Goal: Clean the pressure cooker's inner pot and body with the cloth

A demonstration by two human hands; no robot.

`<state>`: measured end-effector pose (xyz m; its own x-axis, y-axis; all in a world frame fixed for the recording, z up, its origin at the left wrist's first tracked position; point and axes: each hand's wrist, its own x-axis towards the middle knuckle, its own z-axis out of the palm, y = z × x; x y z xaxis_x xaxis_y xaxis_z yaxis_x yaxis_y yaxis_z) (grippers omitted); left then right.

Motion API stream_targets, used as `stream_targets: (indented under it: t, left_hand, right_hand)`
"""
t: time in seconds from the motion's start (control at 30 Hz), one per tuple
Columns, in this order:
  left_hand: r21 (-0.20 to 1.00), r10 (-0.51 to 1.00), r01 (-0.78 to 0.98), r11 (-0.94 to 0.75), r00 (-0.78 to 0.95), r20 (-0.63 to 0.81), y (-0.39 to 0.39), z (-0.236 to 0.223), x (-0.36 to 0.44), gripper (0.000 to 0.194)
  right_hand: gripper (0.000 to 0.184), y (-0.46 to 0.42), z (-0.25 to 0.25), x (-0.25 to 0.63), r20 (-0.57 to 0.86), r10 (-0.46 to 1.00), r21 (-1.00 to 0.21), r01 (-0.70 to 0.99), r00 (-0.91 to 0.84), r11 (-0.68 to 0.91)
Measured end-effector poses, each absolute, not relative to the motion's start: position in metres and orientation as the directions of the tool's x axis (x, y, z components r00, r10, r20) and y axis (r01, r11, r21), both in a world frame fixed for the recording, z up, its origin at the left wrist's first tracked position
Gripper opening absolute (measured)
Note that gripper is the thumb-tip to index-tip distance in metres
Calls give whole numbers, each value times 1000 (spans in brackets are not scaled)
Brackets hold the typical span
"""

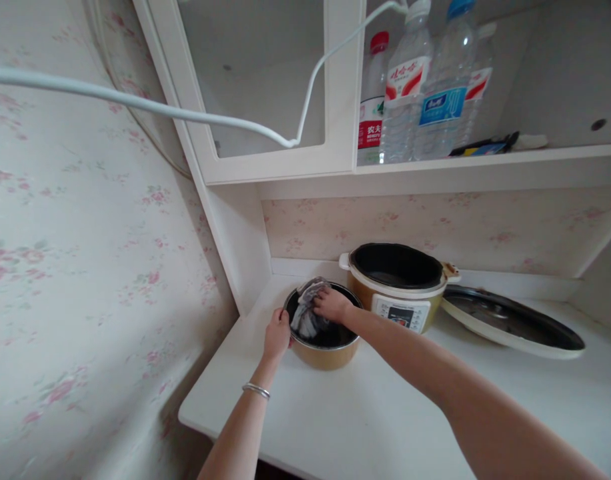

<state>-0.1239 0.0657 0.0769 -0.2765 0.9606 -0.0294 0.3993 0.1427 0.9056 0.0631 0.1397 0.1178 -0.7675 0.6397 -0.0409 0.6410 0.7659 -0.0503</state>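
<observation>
A round inner pot [327, 359], gold outside and black inside, stands on the white countertop [375, 413]. My left hand [277, 333] grips its left rim, thumb on the edge. Inside the pot, my right hand [331, 303] is closed on a crumpled grey and white cloth [308, 313], which lies against the left inner wall and bunches up over the back rim. Right behind the pot sits a gold and white rice cooker [400, 290] with its top uncovered and a control panel on the front.
The cooker's lid [515, 320] lies upside down at the right. Overhead, a cabinet shelf [485, 160] holds several plastic bottles [405, 80]. A white cable [225, 121] crosses in front of the cabinet door [280, 167]. Floral wallpaper [85, 280] covers the left wall.
</observation>
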Motion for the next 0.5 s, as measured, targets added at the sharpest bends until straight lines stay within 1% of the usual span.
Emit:
stream_targets:
  t: [0.07, 0.13, 0.2, 0.27, 0.3, 0.37, 0.43, 0.5]
  left_hand:
    - [908, 962, 396, 136, -270, -26, 65, 78, -123, 33]
    - [907, 961, 400, 134, -274, -21, 65, 77, -122, 33]
    - [908, 960, 399, 129, -280, -13, 66, 76, -121, 32]
    - [911, 961, 394, 121, -276, -8, 67, 75, -121, 32]
    - [911, 962, 394, 121, -273, -10, 67, 75, -121, 31]
    - [907, 963, 400, 128, -270, -17, 68, 74, -122, 31]
    - [903, 963, 407, 135, -269, -22, 67, 74, -122, 32]
    - [906, 963, 401, 137, -268, -27, 66, 75, -122, 33]
  right_hand:
    - [12, 135, 115, 61, -105, 758, -102, 765, -644, 636]
    - [9, 131, 111, 56, -213, 816, -180, 842, -538, 508]
    - [15, 127, 110, 50, -338, 812, -296, 873, -476, 388]
    - [18, 124, 112, 44, -440, 771, -439, 859, -461, 263]
    - [17, 123, 113, 41, -468, 751, -516, 834, -466, 196]
    - [15, 119, 117, 32, -463, 745, -665, 744, -480, 66]
    - [17, 116, 121, 23, -396, 795, -792, 609, -459, -43]
    - [23, 115, 124, 16, -310, 871, -885, 451, -381, -118]
